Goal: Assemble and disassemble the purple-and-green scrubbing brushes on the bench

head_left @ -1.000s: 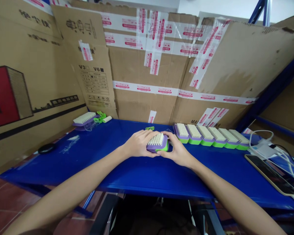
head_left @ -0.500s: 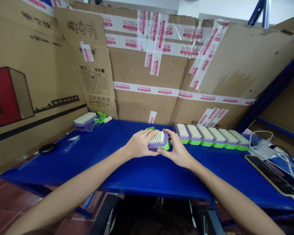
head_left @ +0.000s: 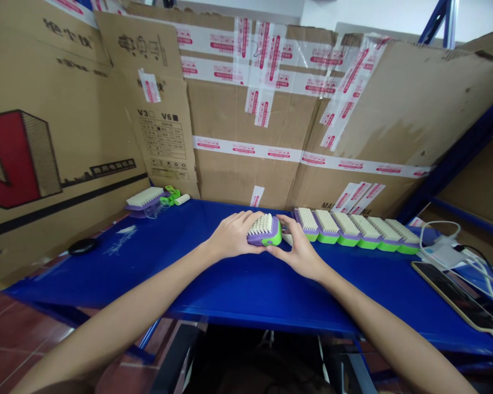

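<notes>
Near the middle of the blue table [head_left: 246, 290], my left hand [head_left: 232, 235] is wrapped round the left part of a purple and green brush [head_left: 265, 231] with cream bristles facing up. Its fingers partly cover the bristles. My right hand [head_left: 302, 253] touches the brush's right end, thumb at the near corner and fingers at the far one. Just right of it, several similar brushes [head_left: 337, 230] stand in a row, bristles up. A small pale piece shows between my right fingers and the brush, too hidden to make out.
At the back left lie another brush [head_left: 145, 198], green parts [head_left: 171, 194] and a cream roll [head_left: 182, 200]. A black round object [head_left: 82, 246] is at the left edge. On the right are a phone [head_left: 456, 295] and white cables [head_left: 482, 268]. Cardboard walls [head_left: 246, 169] enclose the back.
The brush between my hands has tilted and turned slightly, so more of its green end shows. My left hand has shifted a little to the left and up.
</notes>
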Tool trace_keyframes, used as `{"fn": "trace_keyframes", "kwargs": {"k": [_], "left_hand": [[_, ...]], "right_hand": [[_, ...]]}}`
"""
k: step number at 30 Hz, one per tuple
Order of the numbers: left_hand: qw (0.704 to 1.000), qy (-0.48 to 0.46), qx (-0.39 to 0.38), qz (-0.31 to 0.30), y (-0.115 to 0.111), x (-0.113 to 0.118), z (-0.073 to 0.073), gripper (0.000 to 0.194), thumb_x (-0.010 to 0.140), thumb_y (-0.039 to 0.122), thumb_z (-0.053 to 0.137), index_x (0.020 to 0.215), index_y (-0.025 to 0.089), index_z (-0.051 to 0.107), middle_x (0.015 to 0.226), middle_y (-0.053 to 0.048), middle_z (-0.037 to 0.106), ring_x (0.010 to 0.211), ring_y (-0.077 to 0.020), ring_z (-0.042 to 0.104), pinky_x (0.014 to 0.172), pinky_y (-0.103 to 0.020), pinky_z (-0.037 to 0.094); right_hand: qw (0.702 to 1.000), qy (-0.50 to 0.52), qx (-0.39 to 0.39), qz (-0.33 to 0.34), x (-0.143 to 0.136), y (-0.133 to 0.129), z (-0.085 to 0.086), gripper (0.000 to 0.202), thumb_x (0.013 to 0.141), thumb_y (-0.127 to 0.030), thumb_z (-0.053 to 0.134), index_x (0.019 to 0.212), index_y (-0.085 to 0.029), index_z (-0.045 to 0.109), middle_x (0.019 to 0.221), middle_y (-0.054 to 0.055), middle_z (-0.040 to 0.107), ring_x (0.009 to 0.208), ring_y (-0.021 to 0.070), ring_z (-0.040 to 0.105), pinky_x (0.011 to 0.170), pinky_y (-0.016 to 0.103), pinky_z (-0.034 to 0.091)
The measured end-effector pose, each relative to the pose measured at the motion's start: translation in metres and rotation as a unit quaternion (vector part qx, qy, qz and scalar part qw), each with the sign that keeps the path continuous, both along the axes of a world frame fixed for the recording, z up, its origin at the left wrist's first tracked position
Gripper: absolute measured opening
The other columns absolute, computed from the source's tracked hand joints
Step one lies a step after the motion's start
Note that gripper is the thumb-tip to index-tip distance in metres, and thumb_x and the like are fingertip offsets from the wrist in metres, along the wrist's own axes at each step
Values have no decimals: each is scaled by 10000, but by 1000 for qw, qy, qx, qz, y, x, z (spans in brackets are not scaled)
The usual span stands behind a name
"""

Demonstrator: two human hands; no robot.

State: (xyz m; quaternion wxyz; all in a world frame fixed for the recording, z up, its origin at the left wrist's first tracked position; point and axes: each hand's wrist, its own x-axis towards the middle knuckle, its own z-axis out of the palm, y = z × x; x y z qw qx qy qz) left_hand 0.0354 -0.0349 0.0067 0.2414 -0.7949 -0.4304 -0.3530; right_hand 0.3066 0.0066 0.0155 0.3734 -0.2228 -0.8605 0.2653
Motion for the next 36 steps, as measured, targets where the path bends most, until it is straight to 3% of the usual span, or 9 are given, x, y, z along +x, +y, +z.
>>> {"fn": "trace_keyframes", "kwargs": {"k": [5, 9, 12, 19, 25, 36], "left_hand": [[1000, 10, 11, -3, -2, 1, 0, 909, 874, 773, 846, 1522, 176, 620, 1347, -193, 805, 1130, -381, 837, 987, -530, 692], [996, 45, 43, -63, -8, 0, 6, 893, 928, 767, 796, 1549, 157, 599, 1345, -204, 811, 1186, -387, 832, 1047, -544, 683], [993, 52, 55, -94, -10, -2, 10, 880, 950, 730, 785, 1581, 156, 570, 1356, -199, 810, 1217, -377, 826, 1061, -536, 682], [995, 44, 56, -68, -6, 2, -2, 945, 938, 726, 800, 1616, 121, 541, 1352, -247, 799, 1201, -413, 821, 1001, -560, 684], [997, 41, 34, -49, -8, 5, -4, 947, 906, 669, 843, 1637, 149, 540, 1422, -237, 776, 1268, -413, 790, 1030, -545, 657], [995, 30, 51, -82, -10, 5, 3, 899, 928, 656, 826, 1620, 159, 541, 1377, -218, 804, 1191, -389, 828, 989, -533, 683]], "right_hand": [[1000, 1, -13, -3, 1, 0, 0, 846, 991, -586, 847, 1669, -314, 420, 1661, 180, 528, 1580, 398, 506, 1296, 694, 500], [1000, 4, -7, 8, 2, -5, 3, 894, 946, -620, 885, 1657, -312, 440, 1635, 178, 553, 1526, 402, 563, 1273, 687, 514], [999, 2, 8, 33, 1, -8, 6, 789, 952, -602, 882, 1585, -307, 516, 1554, 151, 627, 1434, 382, 628, 1247, 665, 529], [998, -26, 60, -15, 0, -4, 8, 680, 914, -577, 924, 1457, -297, 626, 1364, 130, 729, 1281, 405, 677, 1133, 669, 561], [991, -47, 113, -47, -2, -5, 5, 715, 909, -570, 924, 1489, -292, 612, 1319, 144, 728, 1231, 427, 661, 1075, 689, 568], [996, -36, 75, -23, -1, -6, 6, 818, 865, -644, 956, 1484, -286, 560, 1383, 152, 690, 1293, 414, 636, 1137, 668, 546]]}}
